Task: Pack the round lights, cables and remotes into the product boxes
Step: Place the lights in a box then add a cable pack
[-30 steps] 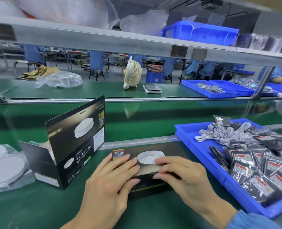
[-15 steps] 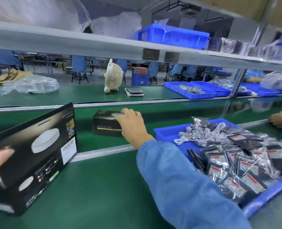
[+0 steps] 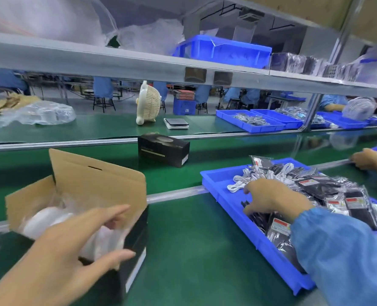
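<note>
An open black product box [image 3: 134, 244] with brown inner flaps stands at the near left of the green bench. Bagged white round lights [image 3: 50, 217] lie inside it. My left hand [image 3: 72, 246] holds the box at its open front edge, thumb on the outside. My right hand [image 3: 273, 199] reaches into the blue tray [image 3: 225, 193] and rests with curled fingers on the white cables [image 3: 242, 183] and black bagged remotes [image 3: 320, 188]; what it grips is hidden. A closed black product box [image 3: 163, 150] sits on the far green belt.
Another person's hand [image 3: 368, 159] works at the right edge. Across the belt stand a cream desk fan [image 3: 149, 104], a small scale [image 3: 176, 123], blue trays [image 3: 258, 121] and crumpled plastic [image 3: 37, 112]. A metal rail [image 3: 174, 192] divides bench from belt.
My right hand left the closed box on the belt and came back into the blue tray. My left hand turned the open box so its inside faces me.
</note>
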{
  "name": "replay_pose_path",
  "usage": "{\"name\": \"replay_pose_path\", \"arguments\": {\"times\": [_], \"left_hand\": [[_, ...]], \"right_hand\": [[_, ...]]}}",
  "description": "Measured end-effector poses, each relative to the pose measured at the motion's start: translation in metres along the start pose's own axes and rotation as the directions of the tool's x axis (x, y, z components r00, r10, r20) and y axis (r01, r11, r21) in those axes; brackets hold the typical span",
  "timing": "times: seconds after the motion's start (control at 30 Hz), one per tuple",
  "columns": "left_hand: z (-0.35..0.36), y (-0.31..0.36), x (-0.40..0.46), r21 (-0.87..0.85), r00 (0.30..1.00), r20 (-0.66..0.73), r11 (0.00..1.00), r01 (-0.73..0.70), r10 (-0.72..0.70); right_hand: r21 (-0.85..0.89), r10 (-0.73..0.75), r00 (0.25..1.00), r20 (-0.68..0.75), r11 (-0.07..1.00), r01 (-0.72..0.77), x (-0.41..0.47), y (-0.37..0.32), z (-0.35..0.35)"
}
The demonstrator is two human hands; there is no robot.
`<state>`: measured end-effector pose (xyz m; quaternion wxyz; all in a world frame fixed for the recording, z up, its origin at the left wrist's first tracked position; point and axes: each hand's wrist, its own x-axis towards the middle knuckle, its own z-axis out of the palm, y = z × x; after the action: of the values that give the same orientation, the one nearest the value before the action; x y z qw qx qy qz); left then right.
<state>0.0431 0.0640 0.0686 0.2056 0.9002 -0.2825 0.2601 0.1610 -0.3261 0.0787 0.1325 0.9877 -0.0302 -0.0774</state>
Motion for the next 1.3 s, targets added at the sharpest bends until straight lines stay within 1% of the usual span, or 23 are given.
{"name": "replay_pose_path", "arguments": {"times": [0.07, 0.1, 0.13, 0.17, 0.2, 0.27, 0.37, 0.47, 0.53, 0.6, 0.7, 0.77, 0.83, 0.9, 1.03, 1.07, 1.1, 1.13, 1.17, 1.2, 1.23, 1.27, 1.3], "left_hand": [[-0.002, -0.026, -0.019, 0.086, 0.986, 0.163, 0.996, -0.001, -0.013], [0.001, -0.041, -0.022, 0.170, 0.990, 0.137, 0.984, -0.054, 0.030], [-0.002, -0.044, -0.020, 0.217, 0.986, 0.163, 0.973, -0.073, 0.038], [0.005, -0.045, -0.025, 0.246, 0.988, 0.143, 0.965, -0.091, 0.057], [0.009, -0.043, -0.033, 0.241, 0.993, 0.112, 0.968, -0.075, 0.050], [0.019, -0.035, -0.039, 0.242, 0.994, 0.042, 0.965, -0.104, 0.096], [0.034, -0.010, -0.031, 0.241, 0.995, -0.045, 0.967, -0.080, 0.094], [0.049, 0.023, -0.017, 0.274, 1.000, 0.000, 0.962, 0.003, -0.003], [0.054, 0.038, -0.010, 0.300, 0.998, 0.060, 0.954, -0.007, -0.011], [0.050, 0.039, -0.006, 0.374, 0.999, 0.050, 0.927, -0.009, -0.010], [0.034, 0.018, -0.005, 0.500, 0.990, 0.082, 0.864, 0.060, -0.116], [0.025, 0.008, -0.009, 0.557, 0.973, 0.144, 0.827, 0.072, -0.182], [0.026, 0.006, -0.014, 0.562, 0.959, 0.202, 0.826, 0.052, -0.198], [0.029, 0.008, -0.016, 0.548, 0.957, 0.213, 0.835, 0.049, -0.196], [0.031, 0.010, -0.021, 0.529, 0.966, 0.178, 0.846, 0.066, -0.186], [0.032, 0.011, -0.023, 0.528, 0.971, 0.161, 0.846, 0.068, -0.179], [0.033, 0.012, -0.025, 0.527, 0.974, 0.143, 0.847, 0.076, -0.176], [0.036, 0.014, -0.026, 0.524, 0.977, 0.121, 0.847, 0.088, -0.177], [0.039, 0.016, -0.025, 0.522, 0.979, 0.098, 0.847, 0.103, -0.179], [0.043, 0.019, -0.024, 0.520, 0.980, 0.081, 0.846, 0.114, -0.182], [0.047, 0.022, -0.023, 0.520, 0.980, 0.073, 0.846, 0.120, -0.184], [0.050, 0.025, -0.022, 0.525, 0.980, 0.073, 0.843, 0.118, -0.183], [0.053, 0.027, -0.021, 0.532, 0.981, 0.072, 0.839, 0.113, -0.178]], "right_hand": [[-0.139, -0.013, 0.991, -0.132, 0.990, -0.005, -0.006, -0.006, 0.000], [-0.205, -0.032, 0.986, -0.163, 0.979, -0.002, -0.007, -0.009, 0.006], [-0.259, -0.060, 0.986, -0.155, 0.966, 0.018, -0.010, -0.009, 0.012], [-0.264, -0.075, 0.990, -0.123, 0.964, 0.041, -0.011, -0.011, 0.014], [-0.225, -0.061, 0.994, -0.090, 0.974, 0.040, -0.010, -0.011, 0.012], [-0.107, 0.018, 0.999, 0.045, 0.994, -0.013, -0.006, -0.007, 0.002], [-0.005, -0.012, 0.984, 0.176, 1.000, 0.013, 0.003, -0.002, -0.007], [0.054, -0.053, 0.974, 0.219, 0.998, 0.042, 0.002, -0.002, -0.010], [0.038, -0.018, 0.985, 0.174, 0.999, 0.011, -0.001, 0.001, -0.006], [-0.046, 0.022, 0.998, 0.065, 0.999, -0.019, -0.002, 0.000, 0.001], [-0.117, 0.048, 0.995, -0.087, 0.991, -0.058, -0.001, -0.003, 0.016], [-0.109, 0.093, 0.981, -0.169, 0.988, -0.113, 0.002, -0.006, 0.022], [-0.101, 0.168, 0.956, -0.241, 0.975, -0.197, 0.006, -0.009, 0.026], [-0.041, 0.238, 0.919, -0.316, 0.964, -0.263, 0.010, -0.007, 0.033], [0.064, 0.330, 0.891, -0.311, 0.943, -0.327, 0.011, -0.005, 0.022], [0.164, 0.341, 0.870, -0.356, 0.939, -0.301, 0.007, -0.007, 0.012], [0.313, 0.339, 0.832, -0.440, 0.926, -0.212, 0.000, -0.011, 0.000], [0.466, 0.324, 0.766, -0.556, 0.884, -0.035, -0.011, -0.016, -0.015], [0.549, 0.290, 0.648, -0.704, 0.802, 0.237, -0.029, -0.024, -0.032], [0.517, 0.240, 0.508, -0.827, 0.682, 0.518, -0.052, -0.035, -0.051], [0.403, 0.165, 0.380, -0.910, 0.561, 0.722, -0.075, -0.051, -0.067], [0.287, 0.068, 0.289, -0.955, 0.454, 0.843, -0.094, -0.072, -0.077], [0.216, -0.042, 0.251, -0.967, 0.385, 0.897, -0.105, -0.095, -0.082]]}}
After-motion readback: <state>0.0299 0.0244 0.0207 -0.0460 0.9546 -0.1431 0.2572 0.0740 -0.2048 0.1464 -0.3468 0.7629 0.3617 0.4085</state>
